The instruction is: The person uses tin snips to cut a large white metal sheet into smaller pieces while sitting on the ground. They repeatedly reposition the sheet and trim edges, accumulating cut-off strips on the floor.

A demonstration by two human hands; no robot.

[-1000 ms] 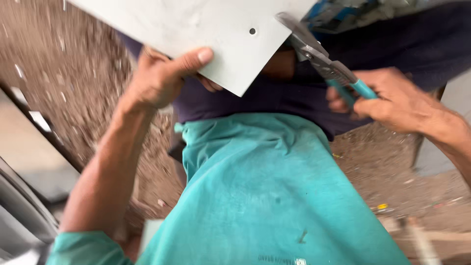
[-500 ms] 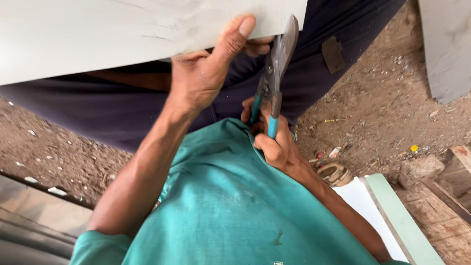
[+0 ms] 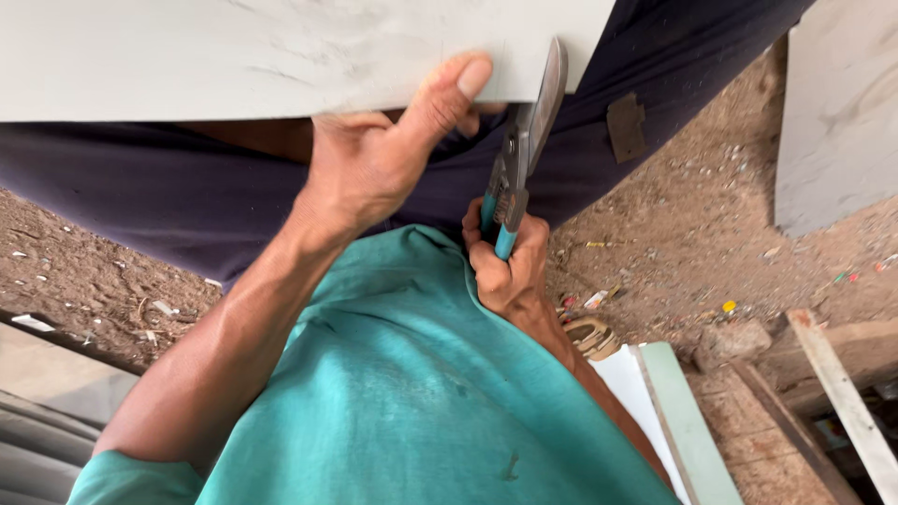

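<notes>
Honestly, no packages, labels, signs or screens anywhere in this shot. Nothing boxed, wrapped or tagged, and nothing with a display. Closest thing would be a few tiny colourful scraps (image 3: 728,306) lying on the dirt ground (image 3: 711,215) over on the right side, a yellow bit and some red and green specks, but they're way too small to tell whether they're bits of wrapper or just random litter.

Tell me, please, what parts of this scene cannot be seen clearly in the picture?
- Head view: the pale sheet is cut off by the top edge.
- The left hand hides its fingers under the sheet.
- The right hand covers the snips' teal handles.
- The blades' cut line is hidden by the snips.
</notes>
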